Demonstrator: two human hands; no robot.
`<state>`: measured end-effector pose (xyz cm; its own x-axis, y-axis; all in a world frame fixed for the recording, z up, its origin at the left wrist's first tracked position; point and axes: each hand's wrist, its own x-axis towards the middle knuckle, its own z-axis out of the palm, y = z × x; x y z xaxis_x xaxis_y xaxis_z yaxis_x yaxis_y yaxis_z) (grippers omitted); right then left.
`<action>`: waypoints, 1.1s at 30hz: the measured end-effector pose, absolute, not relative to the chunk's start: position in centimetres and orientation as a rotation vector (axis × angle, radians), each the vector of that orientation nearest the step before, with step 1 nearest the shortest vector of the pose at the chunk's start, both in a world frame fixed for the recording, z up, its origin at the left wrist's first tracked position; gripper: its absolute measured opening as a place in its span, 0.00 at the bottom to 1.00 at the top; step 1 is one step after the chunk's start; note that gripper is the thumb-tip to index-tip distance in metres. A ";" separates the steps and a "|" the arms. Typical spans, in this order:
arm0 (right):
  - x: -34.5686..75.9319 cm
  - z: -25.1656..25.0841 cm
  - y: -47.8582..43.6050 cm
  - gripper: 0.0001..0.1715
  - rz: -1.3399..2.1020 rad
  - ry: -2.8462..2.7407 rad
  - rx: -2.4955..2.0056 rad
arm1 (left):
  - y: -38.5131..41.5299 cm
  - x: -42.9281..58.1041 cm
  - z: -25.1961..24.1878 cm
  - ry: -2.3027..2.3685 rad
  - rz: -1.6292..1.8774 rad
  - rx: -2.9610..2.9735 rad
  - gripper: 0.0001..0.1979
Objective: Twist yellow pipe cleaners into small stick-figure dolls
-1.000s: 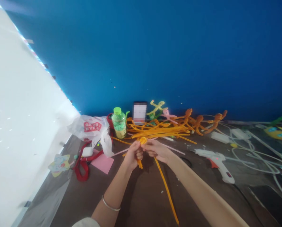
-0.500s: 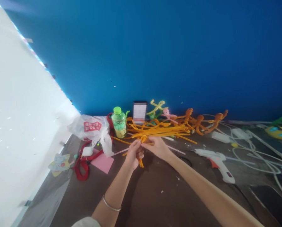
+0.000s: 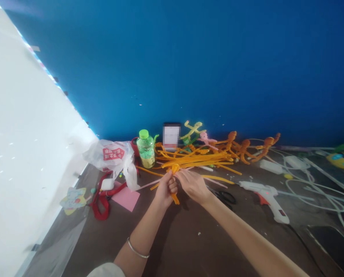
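Observation:
My left hand [image 3: 166,188] is closed in a fist round a twisted orange pipe-cleaner piece [image 3: 175,169], whose lower end sticks out below the fingers. My right hand [image 3: 192,184] pinches the same piece at its top loop, and a long orange strand runs from it out to the right over the table. Just behind both hands lies a heap of loose orange pipe cleaners [image 3: 197,158]. A silver bangle sits on my left wrist.
A white glue gun [image 3: 268,195] and black scissors [image 3: 225,197] lie right of my hands. Behind stand a green-capped bottle [image 3: 145,149], a phone, and several pipe-cleaner figures [image 3: 241,147]. A plastic bag [image 3: 111,154], pink paper [image 3: 126,199] and red strap are left; white cables right.
The long orange strand that hung toward me has been swung up and now trails right. My right hand moved over the loop and back, and the scissors are now uncovered.

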<state>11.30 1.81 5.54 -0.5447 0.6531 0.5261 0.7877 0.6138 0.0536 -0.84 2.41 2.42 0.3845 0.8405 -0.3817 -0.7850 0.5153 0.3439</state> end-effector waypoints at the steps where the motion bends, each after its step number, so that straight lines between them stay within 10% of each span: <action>1: 11.4 5.8 1.9 0.13 -0.451 -2.408 -1.112 | 2.4 -0.8 2.4 0.557 1.050 0.129 0.20; 19: 12.9 10.8 3.7 0.16 0.609 -2.724 -0.819 | 2.8 -2.7 1.3 0.434 0.569 0.264 0.19; 27: 12.8 10.3 2.6 0.16 0.267 -2.478 -1.102 | 2.0 -1.8 2.4 0.410 0.859 0.291 0.17; 33: 11.9 8.4 2.1 0.17 1.181 -1.790 -1.435 | 2.5 -1.5 2.6 0.644 1.040 0.566 0.22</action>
